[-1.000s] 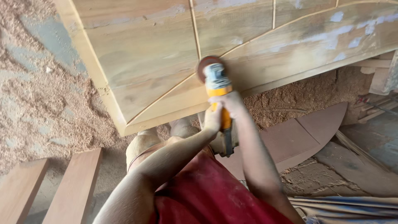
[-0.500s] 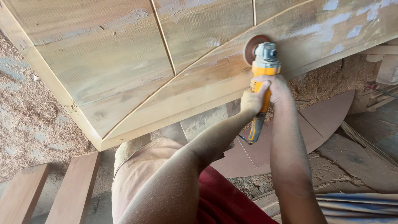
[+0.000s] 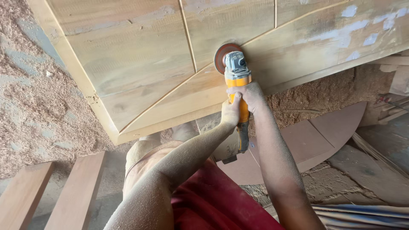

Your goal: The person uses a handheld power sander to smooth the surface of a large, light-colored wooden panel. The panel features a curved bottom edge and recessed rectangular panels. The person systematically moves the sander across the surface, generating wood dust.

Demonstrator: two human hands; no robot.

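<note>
Looking down from your head, nearest the camera lie your red garment (image 3: 213, 204) and your two dust-coated forearms, which run up and away from you toward the middle of the view. Your left hand (image 3: 230, 113) and your right hand (image 3: 252, 97) meet on the yellow body of an angle grinder (image 3: 238, 85); both are wrapped tight around it, the left just below and beside the right, the two touching. The grinder's dark rear end hangs down past your hands, over your bent knees in their pale, dusty cloth. Its grey head points away from you, and its reddish sanding disc (image 3: 221, 55) is pressed against the wooden panel (image 3: 140, 72), just beside the point where a curved groove (image 3: 170, 96) meets a straight one. The panel fills the top of the view, its lower edge tilted, with whitish filler patches (image 3: 353, 30) toward the upper right. At lower left two plain wooden planks (image 3: 72, 191) lie side by side, near each other but apart. Right of your arms a curved brown board (image 3: 324, 132) rests on the ground. Sawdust (image 3: 38, 102) covers the floor beyond, to the left and under the panel's far edge.
</note>
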